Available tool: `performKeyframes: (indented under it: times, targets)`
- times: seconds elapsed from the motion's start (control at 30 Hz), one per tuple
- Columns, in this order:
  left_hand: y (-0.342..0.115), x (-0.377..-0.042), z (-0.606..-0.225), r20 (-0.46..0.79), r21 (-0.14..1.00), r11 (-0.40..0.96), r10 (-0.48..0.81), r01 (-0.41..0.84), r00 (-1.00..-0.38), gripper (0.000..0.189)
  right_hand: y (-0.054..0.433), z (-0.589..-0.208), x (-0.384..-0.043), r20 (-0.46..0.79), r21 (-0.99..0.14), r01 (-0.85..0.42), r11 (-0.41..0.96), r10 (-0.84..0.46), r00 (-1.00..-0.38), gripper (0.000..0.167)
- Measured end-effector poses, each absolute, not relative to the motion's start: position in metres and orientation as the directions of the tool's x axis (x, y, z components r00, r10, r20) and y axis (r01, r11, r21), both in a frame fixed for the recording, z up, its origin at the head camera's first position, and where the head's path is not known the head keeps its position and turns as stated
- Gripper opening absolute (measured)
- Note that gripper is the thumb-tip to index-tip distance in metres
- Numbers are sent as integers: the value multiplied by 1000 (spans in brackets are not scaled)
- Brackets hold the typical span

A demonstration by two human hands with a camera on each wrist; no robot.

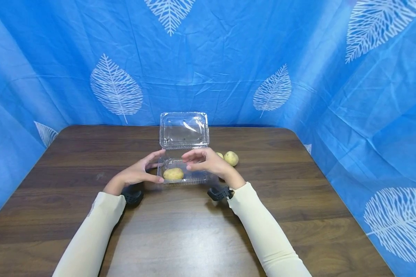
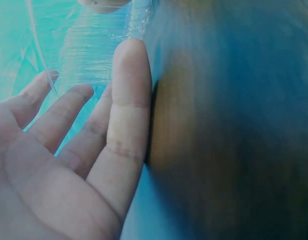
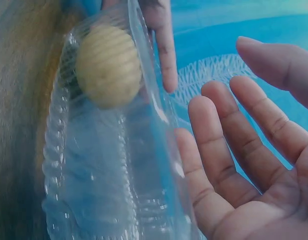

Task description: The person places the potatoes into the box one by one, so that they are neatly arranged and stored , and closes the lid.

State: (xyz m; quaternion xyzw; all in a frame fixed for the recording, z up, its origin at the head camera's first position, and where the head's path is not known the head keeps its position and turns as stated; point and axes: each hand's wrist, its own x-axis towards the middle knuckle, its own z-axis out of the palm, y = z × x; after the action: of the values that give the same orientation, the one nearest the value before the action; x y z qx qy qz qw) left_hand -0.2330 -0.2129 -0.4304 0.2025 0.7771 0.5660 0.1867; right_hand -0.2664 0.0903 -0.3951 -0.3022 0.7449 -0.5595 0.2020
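A clear plastic clamshell container lies on the table with its lid raised at the back. One potato sits in the left half of its base. My left hand is spread at the container's left end, thumb right at the front corner and fingers towards the back. Over the right half hovers my right hand, fingers loosely bent and nothing in them. In the right wrist view that palm shows bare, beside the container wall, with the potato seen through the plastic.
Right of the container is a round potato, with another partly hidden behind my right hand. Dark wood table runs below everything. Blue leaf-patterned cloth hangs beyond the table's back and side edges.
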Motion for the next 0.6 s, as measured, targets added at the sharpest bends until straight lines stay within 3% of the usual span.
performKeyframes:
  times: [0.6]
  targets:
    - [-214, -232, -431, -45, 959, 261, 533, 114, -845, 111, 131, -386, -271, 93, -982, -161, 95, -504, -859, 38]
